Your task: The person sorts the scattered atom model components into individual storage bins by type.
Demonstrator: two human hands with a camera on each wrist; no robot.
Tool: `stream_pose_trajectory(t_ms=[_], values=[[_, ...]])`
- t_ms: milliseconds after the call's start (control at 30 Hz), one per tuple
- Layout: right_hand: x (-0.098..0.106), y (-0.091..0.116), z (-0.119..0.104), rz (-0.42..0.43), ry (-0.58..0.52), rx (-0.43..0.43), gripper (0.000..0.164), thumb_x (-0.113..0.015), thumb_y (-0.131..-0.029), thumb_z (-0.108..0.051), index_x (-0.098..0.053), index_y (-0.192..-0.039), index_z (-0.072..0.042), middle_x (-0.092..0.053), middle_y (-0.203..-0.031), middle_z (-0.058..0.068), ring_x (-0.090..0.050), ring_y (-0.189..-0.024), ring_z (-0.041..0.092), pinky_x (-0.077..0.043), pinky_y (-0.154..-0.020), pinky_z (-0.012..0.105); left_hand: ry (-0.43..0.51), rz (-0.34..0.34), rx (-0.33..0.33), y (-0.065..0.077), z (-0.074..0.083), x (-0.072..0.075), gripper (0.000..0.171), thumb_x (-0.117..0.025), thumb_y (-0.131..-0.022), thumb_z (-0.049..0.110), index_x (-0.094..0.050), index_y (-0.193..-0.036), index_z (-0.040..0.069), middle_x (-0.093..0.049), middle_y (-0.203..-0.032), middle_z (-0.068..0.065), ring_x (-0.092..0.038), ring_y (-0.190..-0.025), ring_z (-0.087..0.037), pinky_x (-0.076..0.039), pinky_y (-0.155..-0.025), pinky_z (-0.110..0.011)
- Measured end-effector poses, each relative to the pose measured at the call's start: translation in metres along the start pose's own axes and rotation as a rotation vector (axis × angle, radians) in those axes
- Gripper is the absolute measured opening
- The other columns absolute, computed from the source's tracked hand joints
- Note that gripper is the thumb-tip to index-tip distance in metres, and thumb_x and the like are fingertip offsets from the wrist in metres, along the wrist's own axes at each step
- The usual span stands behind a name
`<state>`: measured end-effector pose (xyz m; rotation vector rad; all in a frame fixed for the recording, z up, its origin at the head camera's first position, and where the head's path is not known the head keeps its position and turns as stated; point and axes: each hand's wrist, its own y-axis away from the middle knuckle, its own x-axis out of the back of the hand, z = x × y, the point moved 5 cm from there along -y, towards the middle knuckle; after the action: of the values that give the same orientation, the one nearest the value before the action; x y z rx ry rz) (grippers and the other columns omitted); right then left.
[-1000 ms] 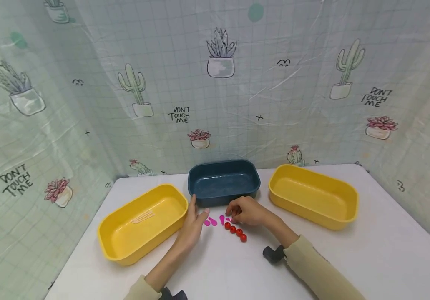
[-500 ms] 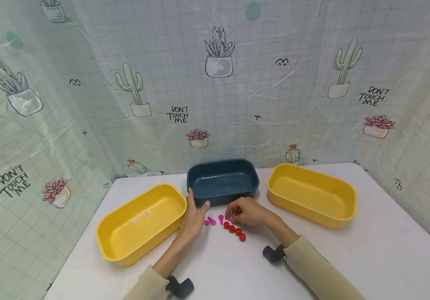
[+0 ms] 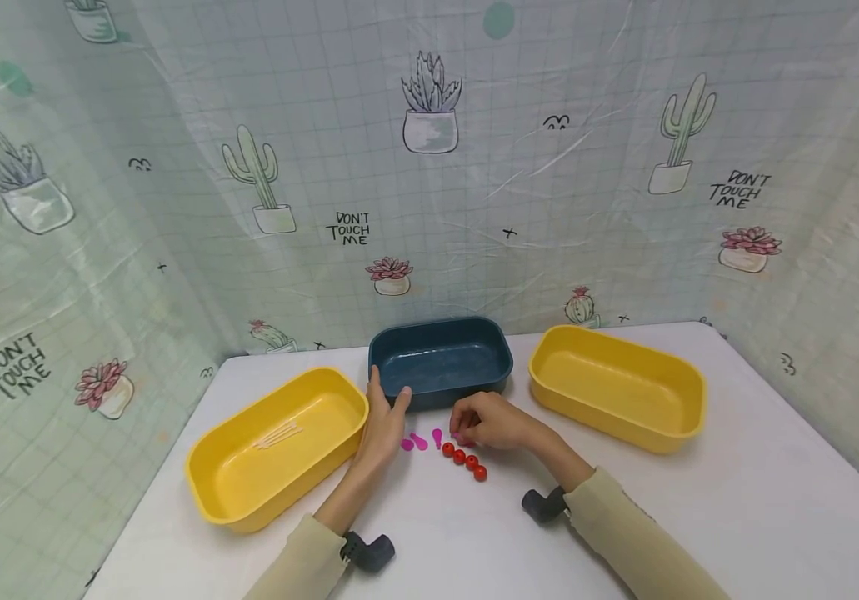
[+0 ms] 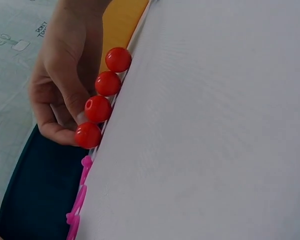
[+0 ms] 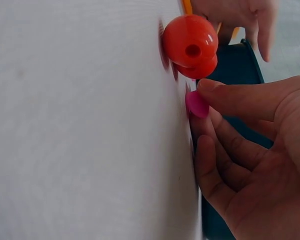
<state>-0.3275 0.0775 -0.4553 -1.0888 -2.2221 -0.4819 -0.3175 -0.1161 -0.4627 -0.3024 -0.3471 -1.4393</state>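
Observation:
In the head view, my right hand (image 3: 494,421) reaches down to the table just in front of the dark blue bin (image 3: 444,367). Its thumb and fingers pinch a small pink spoon-shaped piece (image 5: 197,104), clearest in the right wrist view. Several similar pink pieces (image 3: 437,437) lie to its left. Red beads (image 3: 460,457) stand in a slanting row just nearer to me; one shows a hole (image 5: 192,50). My left hand (image 3: 380,425) has its index finger and thumb extended at the blue bin's front left corner. Whether it presses the bin is hard to tell.
A yellow bin (image 3: 212,492) on the left holds several thin pale sticks (image 3: 277,434). Another yellow bin (image 3: 616,383) stands at the right. Behind the white table (image 3: 466,542) hangs a curtain printed with cacti.
My left hand has moved forward a little, its fingertips further up along the blue bin's corner. The right hand's fingers have drawn together over a pink piece. The view has shifted slightly.

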Motion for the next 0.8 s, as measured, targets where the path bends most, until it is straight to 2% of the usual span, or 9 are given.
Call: stream_pose_trajectory(t_ms=[167, 333, 533, 800], values=[[0.0, -0.001, 0.002, 0.004, -0.004, -0.012, 0.011, -0.07, -0.094, -0.003, -0.073, -0.096, -0.014, -0.069, -0.084, -0.003, -0.061, -0.078, 0.014, -0.056, -0.071, 0.022, 0.008, 0.038, -0.024, -0.007, -0.001, 0.0, 0.071, -0.04, -0.11, 0.043, -0.006, -0.168, 0.021, -0.009, -0.175, -0.01, -0.013, -0.161, -0.034, -0.013, -0.13, -0.059], [0.001, -0.001, 0.003, 0.0, -0.004, -0.01, 0.011, -0.071, -0.094, -0.004, -0.074, -0.096, -0.014, -0.069, -0.085, -0.004, -0.062, -0.079, 0.014, -0.056, -0.072, 0.022, 0.047, 0.052, -0.001, -0.009, -0.003, 0.0, 0.063, -0.039, -0.111, 0.038, -0.015, -0.167, 0.021, -0.015, -0.174, -0.009, -0.018, -0.16, -0.033, -0.015, -0.13, -0.059], [0.004, 0.001, -0.001, -0.018, -0.04, 0.026, 0.007, -0.071, -0.094, -0.006, -0.073, -0.099, -0.01, -0.07, -0.088, 0.0, -0.062, -0.079, 0.014, -0.056, -0.071, 0.023, 0.081, 0.054, 0.018, -0.01, -0.001, -0.001, 0.063, -0.039, -0.109, 0.03, -0.016, -0.166, 0.021, -0.014, -0.174, -0.008, -0.017, -0.161, -0.032, -0.013, -0.13, -0.058], [0.007, 0.006, -0.01, -0.056, -0.116, 0.093, 0.01, -0.07, -0.095, -0.007, -0.072, -0.104, -0.002, -0.072, -0.091, 0.006, -0.064, -0.079, 0.015, -0.059, -0.07, 0.026, 0.071, 0.053, 0.04, -0.007, 0.0, 0.0, 0.064, -0.038, -0.107, 0.028, -0.015, -0.167, 0.022, -0.013, -0.175, -0.006, -0.016, -0.161, -0.031, -0.013, -0.13, -0.058]])
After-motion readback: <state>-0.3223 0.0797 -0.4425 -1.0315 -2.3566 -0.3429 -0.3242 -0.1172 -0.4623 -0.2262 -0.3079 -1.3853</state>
